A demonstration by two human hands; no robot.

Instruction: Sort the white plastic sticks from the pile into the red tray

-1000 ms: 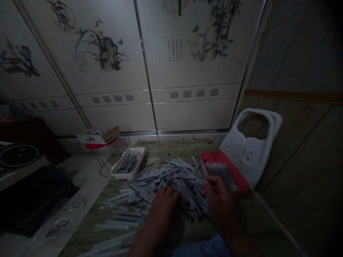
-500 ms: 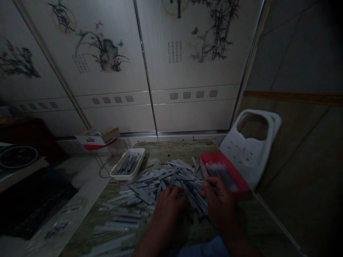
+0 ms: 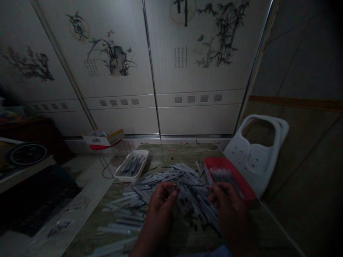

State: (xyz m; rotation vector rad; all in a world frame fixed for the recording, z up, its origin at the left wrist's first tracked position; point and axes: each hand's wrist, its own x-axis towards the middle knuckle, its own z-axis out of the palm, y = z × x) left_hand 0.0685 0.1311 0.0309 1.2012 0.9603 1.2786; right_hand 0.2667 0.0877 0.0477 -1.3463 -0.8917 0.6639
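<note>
The counter fills the lower middle (image 3: 160, 152). On it spreads a pile of pens (image 3: 171, 175); taking that as the clock's centre, a red tray of pens (image 3: 245, 184) sits at 2 o'clock and a smaller white tray (image 3: 123, 178) at 10. Of the hands, the right hand (image 3: 226, 201), at 4, pinches a slim pen (image 3: 197, 185) pointing to 9; the left hand (image 3: 162, 201), at 7, is curled, thumb near forefinger, contents unclear.

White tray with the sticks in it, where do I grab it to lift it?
Probably by the rims of its two long sides, coming from above. The white tray sits open side up with thin sticks inside, so keep it level. Mind the loose pile near its right side.
</note>
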